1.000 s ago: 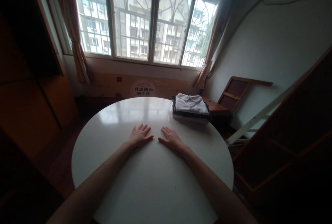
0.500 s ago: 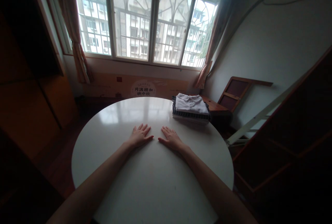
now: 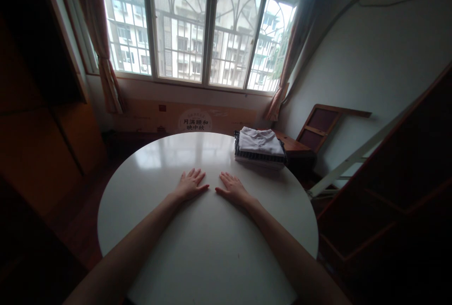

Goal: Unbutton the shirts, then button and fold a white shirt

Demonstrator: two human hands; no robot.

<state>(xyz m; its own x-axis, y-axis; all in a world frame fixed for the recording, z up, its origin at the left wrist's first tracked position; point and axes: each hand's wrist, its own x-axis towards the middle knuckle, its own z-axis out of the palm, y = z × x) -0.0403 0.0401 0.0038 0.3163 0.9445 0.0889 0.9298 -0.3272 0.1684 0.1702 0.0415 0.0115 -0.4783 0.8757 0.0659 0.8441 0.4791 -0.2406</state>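
Note:
My left hand (image 3: 190,184) and my right hand (image 3: 233,188) lie flat, palms down, side by side on the round white table (image 3: 148,187). The fingers of both are spread and hold nothing. A stack of folded clothes (image 3: 259,147), white on top with dark striped layers under it, sits at the table's far right edge, a short way beyond my right hand.
A large barred window (image 3: 197,27) with curtains fills the far wall. A cardboard box (image 3: 187,119) with printed characters stands below it. A wooden framed panel (image 3: 325,124) leans against the right wall. Dark wooden furniture (image 3: 42,121) stands on the left and on the right.

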